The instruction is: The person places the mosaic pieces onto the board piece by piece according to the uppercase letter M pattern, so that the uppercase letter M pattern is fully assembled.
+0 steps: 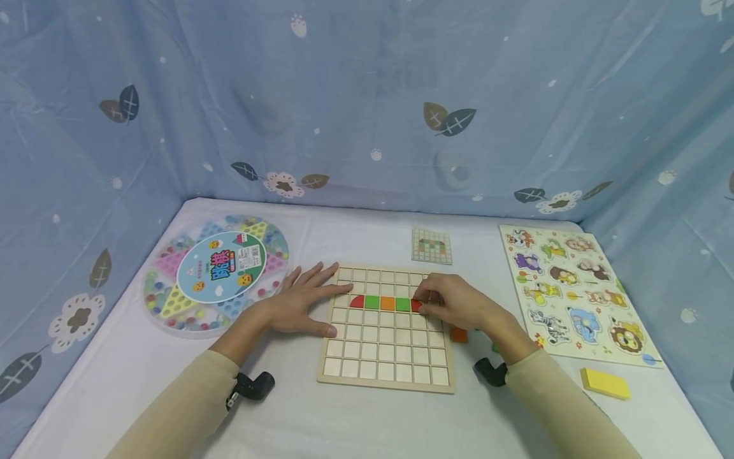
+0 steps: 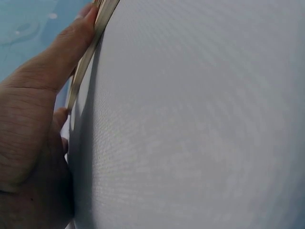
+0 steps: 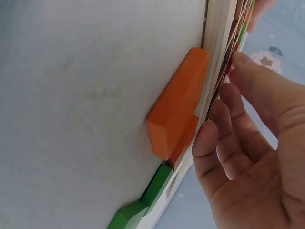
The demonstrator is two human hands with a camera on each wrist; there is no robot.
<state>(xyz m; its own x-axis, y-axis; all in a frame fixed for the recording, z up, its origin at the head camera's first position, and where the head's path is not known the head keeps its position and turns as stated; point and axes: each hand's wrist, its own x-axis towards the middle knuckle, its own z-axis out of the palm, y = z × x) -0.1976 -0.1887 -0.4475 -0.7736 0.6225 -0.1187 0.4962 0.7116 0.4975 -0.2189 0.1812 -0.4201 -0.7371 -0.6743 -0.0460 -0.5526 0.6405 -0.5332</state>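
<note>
A wooden grid board [image 1: 378, 352] lies on the white cloth. One of its upper rows holds a red rounded tile [image 1: 357, 302], a green tile [image 1: 372, 302], an orange tile [image 1: 387, 304] and another green tile [image 1: 403, 305]. At that row's right end, my right hand [image 1: 459, 301] pinches a second red tile [image 1: 416, 306] between thumb and fingers, down at the board. My left hand [image 1: 295, 306] rests with fingers spread at the board's left edge, its thumb touching the frame. Beside the right edge, partly under my right hand, lie orange blocks [image 3: 174, 105] and green blocks [image 3: 156, 187].
Behind the board lies a small pattern card [image 1: 432, 247]. A round game box [image 1: 220, 266] with coloured balls sits at the left. To the right are an animal puzzle board [image 1: 564, 299] and a yellow block [image 1: 604, 383]. A blue patterned curtain [image 1: 367, 115] encloses the table.
</note>
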